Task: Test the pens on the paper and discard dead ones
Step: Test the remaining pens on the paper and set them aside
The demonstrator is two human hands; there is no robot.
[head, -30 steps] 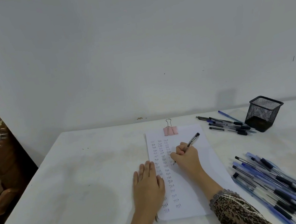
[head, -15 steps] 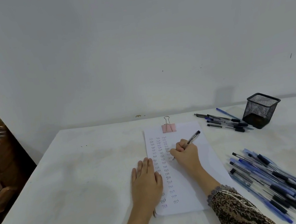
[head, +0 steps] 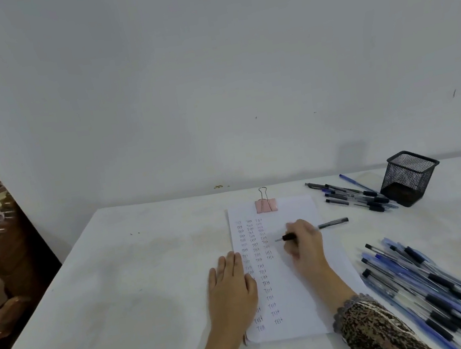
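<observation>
Paper [head: 304, 283]: handwritten "Test" repeated in three columns.

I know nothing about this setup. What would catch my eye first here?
A white sheet in the centre, filled with columns of the word Test, with the left hand flat on its edge and the right hand gripping a pen over it. A big heap of pens lies at the right; farther back stands a black mesh cup beside a few more pens.
</observation>
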